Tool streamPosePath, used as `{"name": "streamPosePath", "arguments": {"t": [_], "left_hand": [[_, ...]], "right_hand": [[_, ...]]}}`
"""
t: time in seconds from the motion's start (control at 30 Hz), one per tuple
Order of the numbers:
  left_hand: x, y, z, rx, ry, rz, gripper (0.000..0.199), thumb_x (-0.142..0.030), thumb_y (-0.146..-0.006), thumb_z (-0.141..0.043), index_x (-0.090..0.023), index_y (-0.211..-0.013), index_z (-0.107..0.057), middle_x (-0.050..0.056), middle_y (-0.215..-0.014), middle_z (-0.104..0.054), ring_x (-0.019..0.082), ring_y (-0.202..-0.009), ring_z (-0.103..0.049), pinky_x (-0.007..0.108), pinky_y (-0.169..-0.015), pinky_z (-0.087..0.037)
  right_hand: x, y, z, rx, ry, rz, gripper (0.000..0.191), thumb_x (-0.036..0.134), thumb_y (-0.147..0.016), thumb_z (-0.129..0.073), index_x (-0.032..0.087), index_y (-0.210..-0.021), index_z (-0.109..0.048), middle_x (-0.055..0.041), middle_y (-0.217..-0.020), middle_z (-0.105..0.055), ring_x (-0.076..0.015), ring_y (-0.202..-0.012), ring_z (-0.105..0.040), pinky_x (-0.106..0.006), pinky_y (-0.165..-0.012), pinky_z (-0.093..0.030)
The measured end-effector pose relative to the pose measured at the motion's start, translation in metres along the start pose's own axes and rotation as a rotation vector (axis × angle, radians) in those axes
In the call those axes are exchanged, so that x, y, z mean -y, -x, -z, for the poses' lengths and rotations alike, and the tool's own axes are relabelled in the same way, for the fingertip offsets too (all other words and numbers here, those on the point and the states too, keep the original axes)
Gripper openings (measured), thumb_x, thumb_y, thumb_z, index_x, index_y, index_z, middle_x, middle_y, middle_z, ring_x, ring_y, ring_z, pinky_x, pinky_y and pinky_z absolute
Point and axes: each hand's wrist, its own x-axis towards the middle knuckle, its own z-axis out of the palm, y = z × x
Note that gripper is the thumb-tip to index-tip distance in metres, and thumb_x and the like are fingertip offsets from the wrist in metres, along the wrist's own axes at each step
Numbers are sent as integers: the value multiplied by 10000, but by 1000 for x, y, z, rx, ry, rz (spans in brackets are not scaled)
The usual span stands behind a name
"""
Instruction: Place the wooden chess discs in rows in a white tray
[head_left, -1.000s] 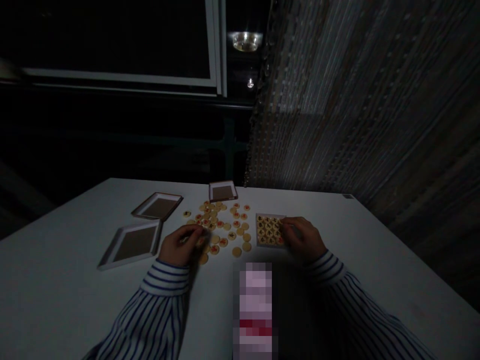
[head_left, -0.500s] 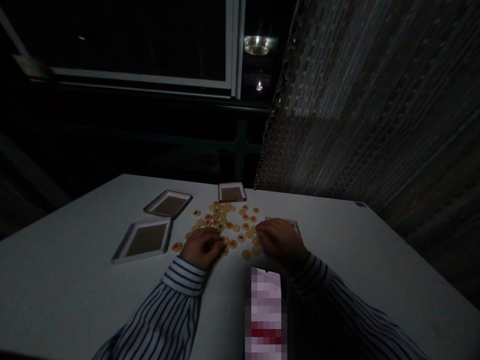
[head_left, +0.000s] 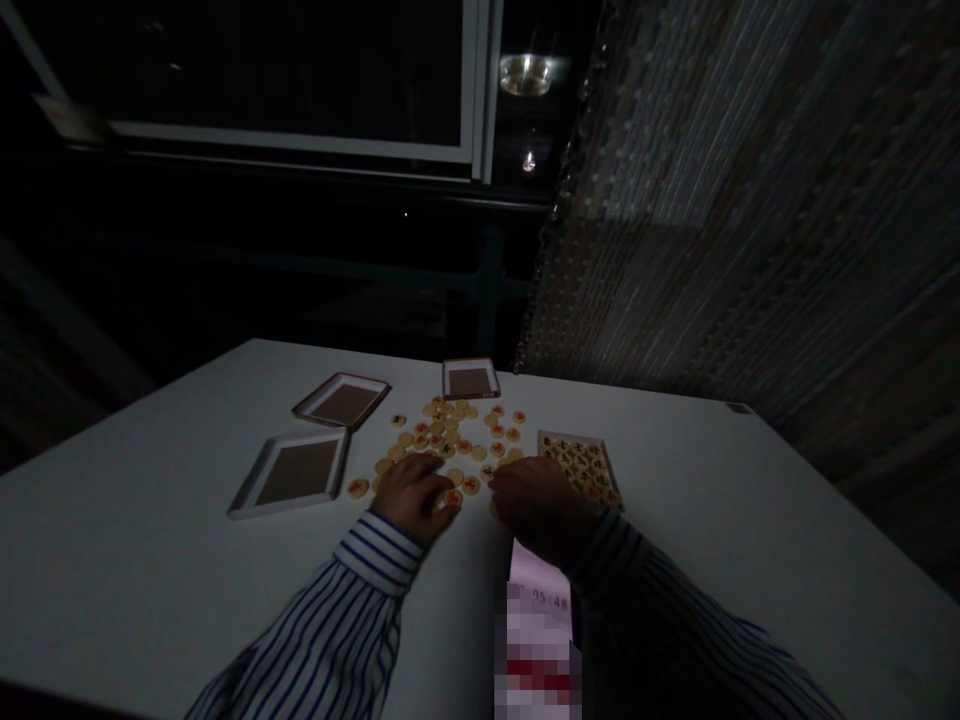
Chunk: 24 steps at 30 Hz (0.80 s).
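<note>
Round wooden pieces (head_left: 464,447) with red or black characters lie scattered in the middle of the white table (head_left: 180,580); some show blank faces. At the near left of the pieces is my left hand (head_left: 414,495), fingers bent and thumb apart, with pieces beside and under it. My right hand (head_left: 538,502) is closed with its fingertips down at a black-marked piece (head_left: 487,473); whatever it grips is hidden. To its right, a box (head_left: 545,437) holds rows of pieces, partly covered by my right hand and sleeve.
Two shallow box parts (head_left: 262,492) (head_left: 300,411) lie on the left, and another box (head_left: 471,394) stands at the back. A lit phone (head_left: 540,610) lies near the front. A string curtain (head_left: 660,230) hangs at the right.
My right hand has moved left and down, away from the box on the right, uncovering its rows of pieces. The thumb of my left hand sits slightly lower. The view has shifted a little.
</note>
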Motion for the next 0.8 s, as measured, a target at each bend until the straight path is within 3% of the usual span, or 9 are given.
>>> {"name": "streamPosePath", "arguments": {"t": [0.43, 0.8], "left_hand": [[10, 4, -11, -8, -28, -27, 296, -457, -648, -596, -236, -830, -669, 86, -1038, -615, 294, -1005, -520, 481, -824, -428], [9, 5, -12, 7, -60, -24, 306, -465, -670, -574, -229, -839, -671, 93, -1044, -606, 304, -1024, -513, 492, -842, -423]], "right_hand": [[0, 2, -6, -80, -42, 35, 223, 249, -828, -401, 166, -909, -591, -63, -903, -618, -176, -885, -503, -332, -803, -308], [2, 2, -4, -24, -37, 17, 221, 238, -830, -402, 173, -909, -598, -59, -907, -609, -173, -897, -496, -330, -813, -307]]}}
